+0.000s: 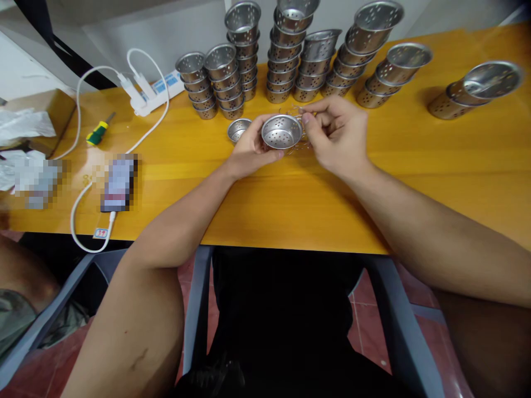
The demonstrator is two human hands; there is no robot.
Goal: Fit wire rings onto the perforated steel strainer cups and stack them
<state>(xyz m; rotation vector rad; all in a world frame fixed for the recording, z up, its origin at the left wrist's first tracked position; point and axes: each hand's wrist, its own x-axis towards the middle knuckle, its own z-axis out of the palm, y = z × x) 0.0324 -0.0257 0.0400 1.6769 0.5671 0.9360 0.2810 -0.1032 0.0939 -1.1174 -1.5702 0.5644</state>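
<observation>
My left hand (253, 146) is wrapped round a small perforated metal cup (282, 132), its mouth tilted up toward me. Close by on the right, the thumb and forefinger of my right hand (338, 132) pinch together beside the cup's rim. Thin wire pieces (296, 146) show just beyond and beside the cup, partly hidden by it and by my fingers. Whether a wire sits in the right-hand pinch is too small to make out. A second small metal cup (238, 130) stands on the table behind my left wrist.
Stacks of perforated metal cups (284, 61) line the back of the yellow table (282, 204); another stack (460, 99) leans at right. Leftward are a power strip (157, 91), a white cable (77, 202), a screwdriver (97, 134), a phone (119, 182) and a cardboard box (58, 113). Another person's leg (25, 276) shows lower left.
</observation>
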